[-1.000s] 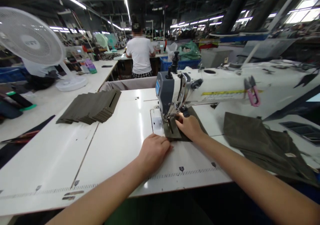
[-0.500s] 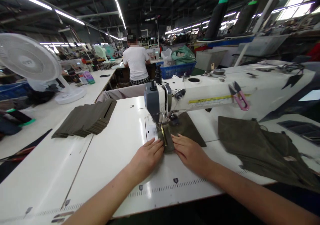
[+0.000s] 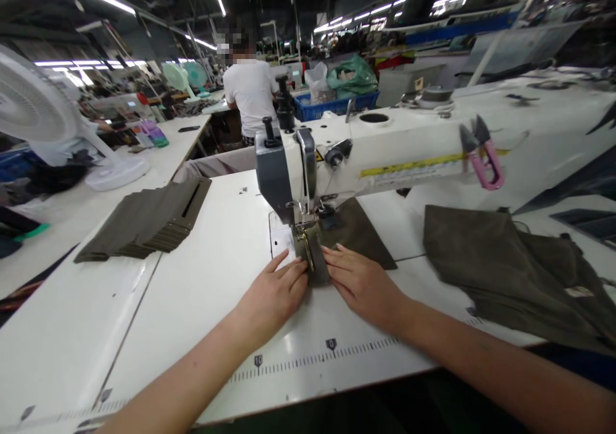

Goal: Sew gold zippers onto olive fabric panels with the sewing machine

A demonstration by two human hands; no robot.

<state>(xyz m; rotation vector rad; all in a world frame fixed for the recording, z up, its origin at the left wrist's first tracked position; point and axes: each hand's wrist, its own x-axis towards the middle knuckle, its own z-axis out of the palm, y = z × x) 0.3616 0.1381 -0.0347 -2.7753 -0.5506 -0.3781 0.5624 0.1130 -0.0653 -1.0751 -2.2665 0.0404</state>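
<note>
A white sewing machine point(image 3: 385, 151) stands on a white table point(image 3: 192, 293). A dark olive fabric piece point(image 3: 353, 232) with a brass zipper lies under the machine's presser foot point(image 3: 303, 228). My left hand point(image 3: 274, 293) lies flat at the left of the zipper, fingers stretched and pressing the fabric's edge. My right hand point(image 3: 360, 283) lies flat on the right side of the same piece, fingertips beside the zipper. Both hands hold the fabric down just in front of the needle.
A stack of olive fabric pieces point(image 3: 149, 219) sits on the table's left. A heap of olive cloth point(image 3: 505, 273) lies at the right. Pink thread snips point(image 3: 484, 155) hang on the machine arm. A white fan point(image 3: 38, 113) stands far left. A person in a white shirt point(image 3: 250, 97) sits ahead.
My right hand has come back from the presser foot to lie flat on the fabric. My left hand has slid up beside the zipper. The view has shifted left and closer.
</note>
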